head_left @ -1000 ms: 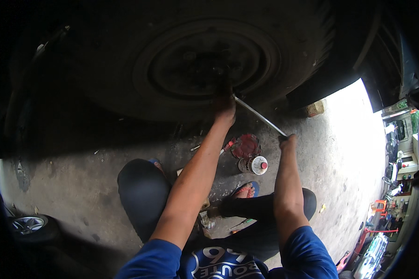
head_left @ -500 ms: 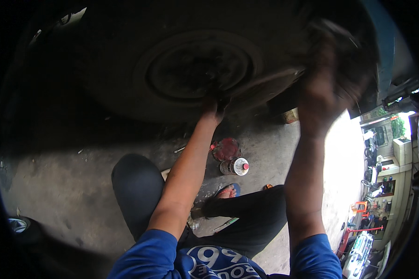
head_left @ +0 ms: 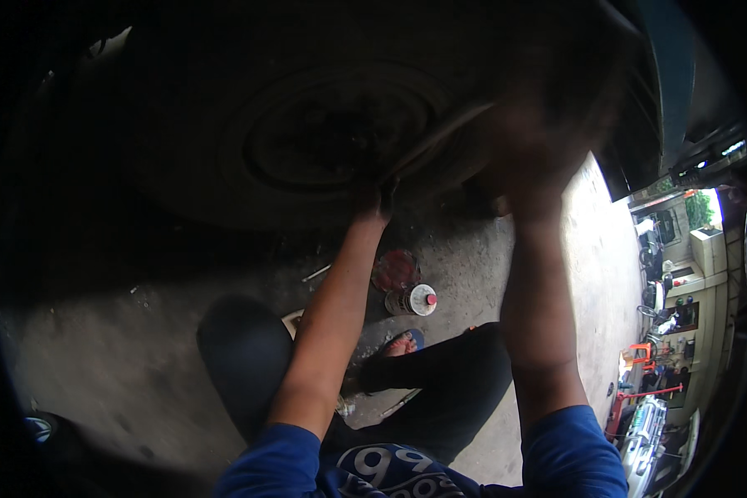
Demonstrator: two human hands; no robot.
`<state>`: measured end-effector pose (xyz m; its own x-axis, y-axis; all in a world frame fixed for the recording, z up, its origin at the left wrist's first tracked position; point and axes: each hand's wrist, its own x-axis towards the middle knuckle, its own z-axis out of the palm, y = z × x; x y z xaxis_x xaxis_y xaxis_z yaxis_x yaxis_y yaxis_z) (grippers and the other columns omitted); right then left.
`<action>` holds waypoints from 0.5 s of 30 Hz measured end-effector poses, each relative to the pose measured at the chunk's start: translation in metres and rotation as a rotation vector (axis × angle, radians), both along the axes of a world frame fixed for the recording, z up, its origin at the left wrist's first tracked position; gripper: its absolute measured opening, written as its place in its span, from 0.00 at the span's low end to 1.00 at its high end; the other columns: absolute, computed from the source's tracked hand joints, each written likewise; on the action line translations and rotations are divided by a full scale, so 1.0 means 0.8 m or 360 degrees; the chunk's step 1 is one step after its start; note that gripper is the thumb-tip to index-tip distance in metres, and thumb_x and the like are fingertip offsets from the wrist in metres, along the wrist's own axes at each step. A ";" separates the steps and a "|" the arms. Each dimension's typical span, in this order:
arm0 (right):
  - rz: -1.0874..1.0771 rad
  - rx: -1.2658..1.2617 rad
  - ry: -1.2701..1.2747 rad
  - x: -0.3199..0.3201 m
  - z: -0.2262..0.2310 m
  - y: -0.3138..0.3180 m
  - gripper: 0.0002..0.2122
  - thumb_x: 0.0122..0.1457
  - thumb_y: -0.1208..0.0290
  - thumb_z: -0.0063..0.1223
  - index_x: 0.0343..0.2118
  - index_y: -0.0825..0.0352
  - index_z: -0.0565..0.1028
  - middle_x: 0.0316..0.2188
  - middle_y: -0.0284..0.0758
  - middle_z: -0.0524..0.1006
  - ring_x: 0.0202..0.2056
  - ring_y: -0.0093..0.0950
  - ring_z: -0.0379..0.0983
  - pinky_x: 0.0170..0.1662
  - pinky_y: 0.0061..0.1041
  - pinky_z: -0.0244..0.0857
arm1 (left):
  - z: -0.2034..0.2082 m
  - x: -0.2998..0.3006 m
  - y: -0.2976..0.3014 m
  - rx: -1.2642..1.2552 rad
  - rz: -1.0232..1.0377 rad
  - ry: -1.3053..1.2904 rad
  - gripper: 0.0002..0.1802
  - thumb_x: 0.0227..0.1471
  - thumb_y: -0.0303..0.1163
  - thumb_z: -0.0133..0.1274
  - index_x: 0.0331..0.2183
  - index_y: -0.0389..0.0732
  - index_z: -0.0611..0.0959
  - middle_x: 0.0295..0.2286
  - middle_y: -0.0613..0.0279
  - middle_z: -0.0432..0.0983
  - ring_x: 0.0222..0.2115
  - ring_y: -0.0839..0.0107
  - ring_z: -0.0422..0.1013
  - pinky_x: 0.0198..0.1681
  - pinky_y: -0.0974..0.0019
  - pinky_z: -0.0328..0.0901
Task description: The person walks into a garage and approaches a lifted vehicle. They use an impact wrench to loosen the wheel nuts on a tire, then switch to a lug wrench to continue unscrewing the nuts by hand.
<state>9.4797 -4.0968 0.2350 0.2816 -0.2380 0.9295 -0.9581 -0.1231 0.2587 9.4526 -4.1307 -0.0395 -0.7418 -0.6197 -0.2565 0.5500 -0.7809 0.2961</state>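
In the head view, I see the metal bar [head_left: 440, 135] slanting over the wheel [head_left: 315, 124], from below its centre up toward its right edge. The left hand [head_left: 372, 197] is at the bar's inner end, the right hand [head_left: 529, 137] by the outer; dark and blur hide their closing, so I cannot tell the grip. I judge the step as turning the bar; the next move calls for a steady inner end.

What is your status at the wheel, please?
Left hand before wheel, at one end of bar, grip unclear. Right hand blurred near bar's other end, contact unclear. Red-capped container on floor, apart from both hands.
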 end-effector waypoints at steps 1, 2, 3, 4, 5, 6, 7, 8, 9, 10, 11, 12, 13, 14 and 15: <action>-0.0180 -0.0111 -0.0077 -0.021 0.016 0.026 0.20 0.56 0.72 0.54 0.53 0.64 0.69 0.44 0.42 0.70 0.42 0.36 0.70 0.43 0.37 0.65 | 0.000 -0.008 0.001 0.0048 0.0041 0.0027 0.17 0.63 0.39 0.45 0.53 0.52 0.74 0.46 0.67 0.73 0.40 0.73 0.70 0.41 0.64 0.69; -0.0281 -0.0098 -0.0161 -0.030 0.027 0.047 0.19 0.56 0.72 0.54 0.52 0.64 0.70 0.43 0.41 0.70 0.41 0.35 0.70 0.42 0.36 0.65 | -0.001 -0.013 0.002 0.0115 0.0053 0.0070 0.16 0.63 0.36 0.46 0.51 0.48 0.75 0.44 0.64 0.73 0.36 0.72 0.71 0.41 0.63 0.72; -0.0337 -0.0072 -0.0223 -0.034 0.035 0.058 0.18 0.57 0.73 0.53 0.52 0.64 0.70 0.42 0.40 0.70 0.41 0.34 0.69 0.42 0.35 0.65 | -0.002 -0.018 -0.003 0.0104 0.0087 0.0085 0.15 0.63 0.36 0.46 0.51 0.47 0.75 0.43 0.64 0.73 0.36 0.72 0.71 0.41 0.64 0.72; -0.0316 -0.0008 -0.0255 -0.031 0.038 0.061 0.17 0.57 0.73 0.53 0.51 0.64 0.70 0.41 0.39 0.70 0.40 0.33 0.69 0.41 0.34 0.65 | -0.005 -0.021 -0.005 0.0114 0.0084 0.0159 0.15 0.63 0.36 0.46 0.51 0.47 0.75 0.43 0.65 0.74 0.36 0.72 0.72 0.40 0.64 0.72; -0.0252 0.0086 -0.0271 -0.025 0.039 0.058 0.17 0.57 0.73 0.53 0.50 0.64 0.70 0.39 0.38 0.70 0.39 0.32 0.69 0.40 0.33 0.65 | -0.007 -0.024 -0.011 0.0118 0.0073 0.0279 0.15 0.63 0.36 0.46 0.50 0.47 0.75 0.42 0.65 0.74 0.35 0.73 0.72 0.40 0.64 0.72; -0.0166 0.0190 -0.0279 -0.018 0.037 0.053 0.16 0.58 0.74 0.52 0.50 0.63 0.71 0.38 0.37 0.70 0.38 0.31 0.69 0.40 0.32 0.65 | -0.010 -0.025 -0.017 0.0106 0.0034 0.0439 0.14 0.63 0.36 0.46 0.50 0.47 0.76 0.42 0.65 0.74 0.35 0.73 0.72 0.39 0.64 0.72; -0.0078 0.0309 -0.0310 -0.009 0.033 0.044 0.15 0.58 0.74 0.52 0.49 0.63 0.71 0.37 0.36 0.70 0.37 0.29 0.69 0.39 0.31 0.65 | -0.012 -0.025 -0.020 0.0100 0.0009 0.0584 0.14 0.63 0.35 0.46 0.49 0.47 0.76 0.41 0.66 0.74 0.34 0.73 0.72 0.39 0.64 0.72; -0.0027 0.0406 -0.0357 -0.006 0.029 0.037 0.14 0.59 0.74 0.52 0.48 0.63 0.71 0.36 0.35 0.70 0.36 0.28 0.69 0.38 0.30 0.65 | -0.013 -0.024 -0.024 0.0090 -0.0001 0.0624 0.14 0.63 0.35 0.46 0.49 0.47 0.76 0.41 0.66 0.75 0.34 0.73 0.72 0.38 0.64 0.72; -0.0009 0.0445 -0.0392 -0.004 0.031 0.032 0.13 0.59 0.74 0.51 0.47 0.63 0.72 0.35 0.34 0.70 0.36 0.27 0.69 0.38 0.29 0.65 | -0.014 -0.022 -0.024 0.0084 -0.0015 0.0594 0.13 0.63 0.35 0.46 0.49 0.47 0.76 0.40 0.67 0.75 0.34 0.74 0.72 0.38 0.65 0.72; -0.0054 0.0391 -0.0409 -0.010 0.031 0.032 0.12 0.60 0.75 0.51 0.47 0.63 0.72 0.34 0.33 0.70 0.35 0.26 0.69 0.37 0.28 0.65 | -0.013 -0.018 -0.026 0.0141 -0.0019 0.0404 0.13 0.63 0.35 0.46 0.48 0.47 0.76 0.40 0.67 0.75 0.33 0.74 0.72 0.37 0.65 0.72; -0.0132 0.0277 -0.0413 -0.020 0.036 0.039 0.11 0.60 0.75 0.50 0.46 0.63 0.72 0.32 0.32 0.70 0.34 0.25 0.69 0.36 0.27 0.65 | -0.012 -0.015 -0.025 0.0009 0.0009 0.0289 0.10 0.63 0.35 0.46 0.44 0.49 0.78 0.33 0.69 0.74 0.27 0.76 0.68 0.35 0.65 0.68; -0.0238 0.0148 -0.0425 -0.037 0.042 0.054 0.10 0.61 0.75 0.50 0.45 0.63 0.72 0.31 0.31 0.70 0.33 0.24 0.68 0.36 0.26 0.65 | -0.010 -0.010 -0.023 0.0105 0.0012 0.0229 0.08 0.63 0.34 0.45 0.40 0.50 0.80 0.26 0.71 0.73 0.22 0.78 0.64 0.32 0.66 0.64; -0.0359 0.0025 -0.0470 -0.053 0.049 0.073 0.09 0.61 0.76 0.50 0.45 0.63 0.73 0.30 0.30 0.70 0.32 0.23 0.68 0.35 0.25 0.66 | -0.008 -0.004 -0.024 0.0145 -0.0010 0.0187 0.08 0.63 0.34 0.46 0.39 0.49 0.80 0.25 0.71 0.72 0.20 0.78 0.60 0.30 0.67 0.63; -0.0509 -0.0096 -0.0526 -0.070 0.053 0.100 0.09 0.61 0.76 0.49 0.44 0.63 0.73 0.29 0.29 0.70 0.31 0.22 0.68 0.34 0.24 0.66 | -0.004 0.000 -0.023 0.0146 -0.0072 0.0278 0.07 0.63 0.33 0.46 0.37 0.49 0.80 0.24 0.72 0.71 0.18 0.79 0.57 0.28 0.68 0.62; -0.0638 -0.0186 -0.0585 -0.093 0.051 0.127 0.08 0.62 0.76 0.49 0.43 0.63 0.73 0.28 0.28 0.70 0.30 0.21 0.68 0.34 0.23 0.66 | 0.000 0.006 -0.025 0.0113 -0.0154 0.0327 0.07 0.63 0.33 0.46 0.38 0.48 0.80 0.25 0.70 0.72 0.20 0.77 0.60 0.29 0.67 0.64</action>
<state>9.4051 -3.9948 0.2760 -0.1577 -0.1492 0.9762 -0.9537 0.2792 -0.1114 9.4571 -4.1507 -0.0395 -0.8380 -0.5289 -0.1341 0.5146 -0.8478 0.1281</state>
